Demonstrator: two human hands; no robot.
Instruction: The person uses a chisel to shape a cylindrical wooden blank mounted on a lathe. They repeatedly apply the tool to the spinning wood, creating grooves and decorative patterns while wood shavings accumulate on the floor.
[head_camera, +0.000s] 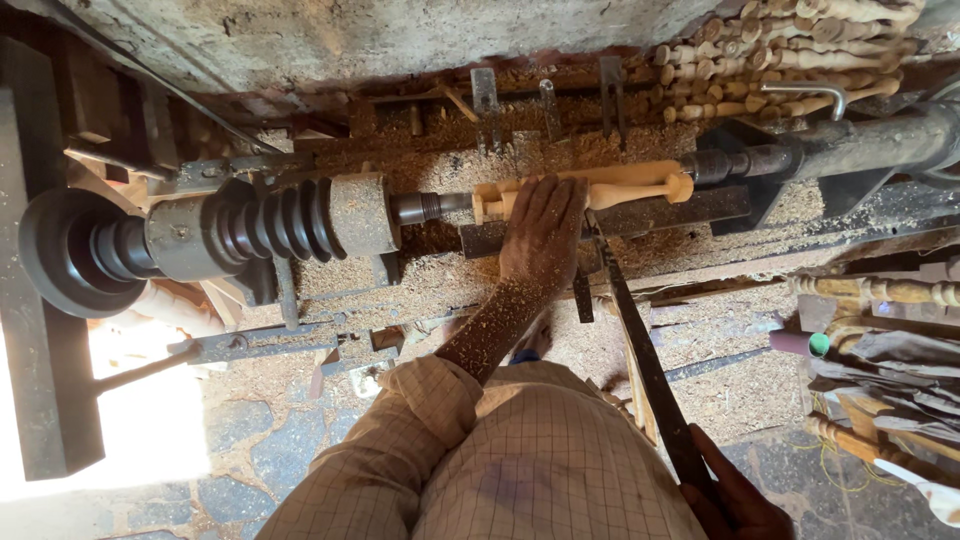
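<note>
Your checked shirt sleeve (420, 440) fills the bottom of the head view, nearest the lens, with sawdust clinging to the forearm above it. Your left hand (540, 235) lies palm down across the tool rest (640, 222) of the lathe, fingers curled over the long dark chisel (640, 350) where it meets the rest; that grip is closed on the blade. Your right hand (735, 495), low at the right edge, is wrapped around the chisel's handle end, a closed grip too, though partly cut off by the frame.

Just beyond your left fingertips, touching or all but touching them, sits the pale turned spindle (600, 187), held level between the lathe's centres. It runs out to both sides of that grip, its longer stretch to the right. Left of the grip stands the dark stepped pulley (270, 222) on the headstock. Right of it, the tailstock (800, 155). Sawdust (470, 150) heaps behind the spindle, and finished turned spindles (780, 50) are stacked farther back, upper right.
</note>
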